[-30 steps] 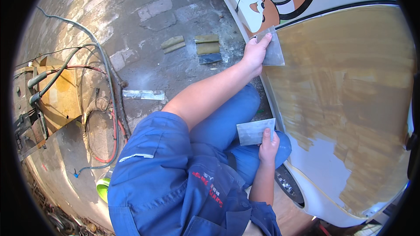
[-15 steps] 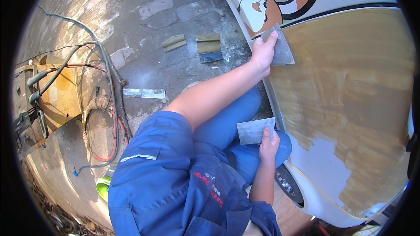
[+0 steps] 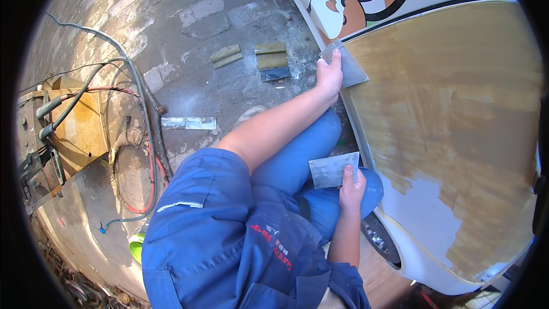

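My left hand [image 3: 330, 75] is closed on a flat, thin filler spreader [image 3: 353, 71], thumb on its face. That spreader overlaps the near edge of a white vehicle panel, by its upper corner. Brownish-yellow filler [image 3: 452, 114] covers most of the panel in streaks, around a pale patch [image 3: 422, 209] low down. My right hand [image 3: 352, 190] grips a second flat grey spreader [image 3: 327, 171] above my bent knee, its thumb on top. Smears mark this second plate. Fingers of both hands are partly hidden behind the plates.
Folded olive pads [image 3: 271, 60] and a pale, smeared strip [image 3: 189, 123] lie on the stone ground. To the left, cables [image 3: 134, 68] run past a yellow metal machine [image 3: 77, 120]. A green container [image 3: 136, 246] stands behind me; a wheel [image 3: 379, 239] is below the panel.
My left hand and its spreader have shifted left, off the filler toward the panel's edge. The right hand with its spreader has stayed nearly still.
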Tool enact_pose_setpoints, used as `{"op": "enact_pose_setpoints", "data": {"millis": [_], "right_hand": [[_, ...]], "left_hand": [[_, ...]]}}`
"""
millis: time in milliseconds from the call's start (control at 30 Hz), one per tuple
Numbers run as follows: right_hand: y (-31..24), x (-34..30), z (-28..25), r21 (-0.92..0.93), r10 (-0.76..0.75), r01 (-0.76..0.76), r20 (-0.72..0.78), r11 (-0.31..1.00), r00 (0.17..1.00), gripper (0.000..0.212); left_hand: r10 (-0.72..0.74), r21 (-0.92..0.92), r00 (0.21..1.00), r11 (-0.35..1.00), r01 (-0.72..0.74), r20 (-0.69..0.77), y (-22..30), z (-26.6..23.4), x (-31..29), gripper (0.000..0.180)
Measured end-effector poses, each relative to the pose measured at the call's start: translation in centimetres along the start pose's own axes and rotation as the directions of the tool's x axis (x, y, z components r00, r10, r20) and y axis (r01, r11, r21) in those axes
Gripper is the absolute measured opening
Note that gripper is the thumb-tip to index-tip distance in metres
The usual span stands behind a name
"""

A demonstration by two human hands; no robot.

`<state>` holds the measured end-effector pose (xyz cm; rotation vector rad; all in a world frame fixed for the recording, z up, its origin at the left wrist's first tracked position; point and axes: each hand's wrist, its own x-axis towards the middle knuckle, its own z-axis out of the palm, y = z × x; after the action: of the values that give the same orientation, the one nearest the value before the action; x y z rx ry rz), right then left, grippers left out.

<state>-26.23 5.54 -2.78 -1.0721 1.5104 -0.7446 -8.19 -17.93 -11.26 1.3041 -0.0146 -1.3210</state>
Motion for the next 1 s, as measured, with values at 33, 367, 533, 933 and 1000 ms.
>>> {"op": "enact_pose_setpoints", "data": {"millis": [33,367,533,933,1000], "right_hand": [[-0.1,0.0,0.0,-0.004,-0.005,0.005,-0.002,1.000,1.000,0.037],[-0.3,0.0,0.3,-0.020,-0.006,0.007,0.010,1.000,1.000,0.037],[-0.1,0.0,0.3,0.003,-0.006,0.006,0.012,1.000,1.000,0.035],[-0.4,-0.2,0.4,-0.022,-0.018,0.018,-0.003,1.000,1.000,0.033],[-0.4,-0.3,0.4,-0.020,-0.003,0.003,-0.008,1.000,1.000,0.032]], "left_hand": [[0.030,-0.037,0.999,0.999,-0.029,0.031,0.4,0.6,-0.4,0.054],[0.126,-0.068,0.987,0.990,-0.119,0.100,3.0,2.0,-1.7,0.049],[-0.092,0.020,0.995,0.996,0.093,-0.038,1.5,-0.1,-1.2,0.050],[0.172,-0.454,0.877,0.889,0.058,0.449,6.1,1.0,-2.6,0.043],[-0.086,-0.354,0.907,0.902,0.247,0.412,6.0,-1.9,-0.8,0.037]]}}
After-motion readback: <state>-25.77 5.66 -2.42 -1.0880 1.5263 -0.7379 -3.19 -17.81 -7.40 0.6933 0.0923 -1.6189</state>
